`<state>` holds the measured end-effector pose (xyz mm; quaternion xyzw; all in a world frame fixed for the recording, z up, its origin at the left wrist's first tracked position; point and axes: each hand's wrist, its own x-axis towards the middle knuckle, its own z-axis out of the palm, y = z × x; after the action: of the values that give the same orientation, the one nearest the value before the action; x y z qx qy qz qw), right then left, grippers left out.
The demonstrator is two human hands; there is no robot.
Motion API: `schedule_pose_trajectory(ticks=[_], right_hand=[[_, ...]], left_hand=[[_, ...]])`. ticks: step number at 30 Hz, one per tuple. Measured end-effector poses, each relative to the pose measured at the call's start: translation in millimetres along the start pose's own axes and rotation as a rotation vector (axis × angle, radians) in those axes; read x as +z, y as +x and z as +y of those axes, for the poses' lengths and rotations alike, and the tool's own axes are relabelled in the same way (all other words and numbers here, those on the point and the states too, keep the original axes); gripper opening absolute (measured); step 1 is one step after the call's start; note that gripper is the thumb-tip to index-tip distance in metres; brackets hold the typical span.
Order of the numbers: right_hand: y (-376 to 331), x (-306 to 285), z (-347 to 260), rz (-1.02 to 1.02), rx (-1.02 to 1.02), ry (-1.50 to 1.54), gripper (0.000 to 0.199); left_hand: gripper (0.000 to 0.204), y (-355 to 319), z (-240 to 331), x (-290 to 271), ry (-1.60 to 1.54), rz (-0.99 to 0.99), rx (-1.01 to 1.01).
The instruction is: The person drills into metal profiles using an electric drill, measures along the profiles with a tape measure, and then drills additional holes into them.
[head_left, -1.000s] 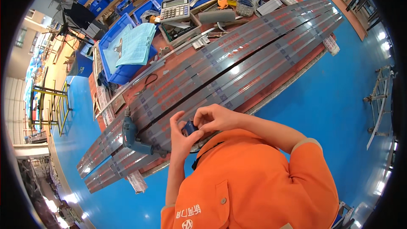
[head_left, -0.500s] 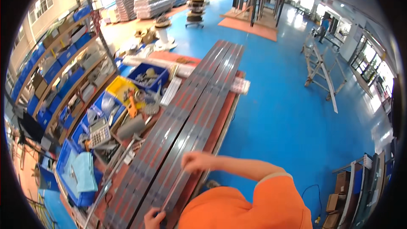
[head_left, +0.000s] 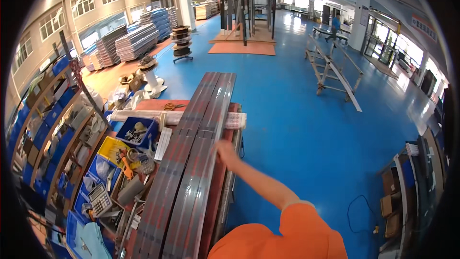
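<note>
Two long rows of dark grey metal profiles [head_left: 207, 156], wrapped in clear film with reddish stripes, lie side by side along the workbench [head_left: 219, 189]. My right hand [head_left: 226, 155] is at the right edge of the right-hand row, about midway along it. Its fingers look closed and curled against that edge; what they hold, if anything, is too small to make out. A thin pale line runs down this edge toward me, and I cannot tell whether it is a strip or the profile's rim. My left hand is out of view.
Left of the profiles are blue bins [head_left: 139, 132], a yellow bin [head_left: 111, 149], a calculator [head_left: 99, 200] and a light blue cloth [head_left: 93, 242]. A wrapped roll [head_left: 235, 120] crosses the bench's far part. Shelving [head_left: 48, 148] stands left, a wooden trestle [head_left: 330, 67] far right. A person [head_left: 335, 26] is in the distance.
My right hand has moved forward along the profile edge, its arm stretching out. My left hand, earlier at the near end of the profiles, has left the view. The view has tilted up.
</note>
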<state>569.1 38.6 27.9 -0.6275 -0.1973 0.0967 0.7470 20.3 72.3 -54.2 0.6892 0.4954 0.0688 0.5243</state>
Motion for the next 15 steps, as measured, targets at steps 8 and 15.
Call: schedule_pose_trajectory(ticks=[8,15], right_hand=[[-119.9,28.5,5.4,-0.352,0.488,0.183,0.020],[15.2,8.6,18.5,-0.119,0.510,0.137,0.016]], left_hand=[[0.018,44.2,182.8,70.9,-0.235,-0.172,0.145],[0.020,-19.3,103.4,6.3,-0.003,-0.164,-0.043]])
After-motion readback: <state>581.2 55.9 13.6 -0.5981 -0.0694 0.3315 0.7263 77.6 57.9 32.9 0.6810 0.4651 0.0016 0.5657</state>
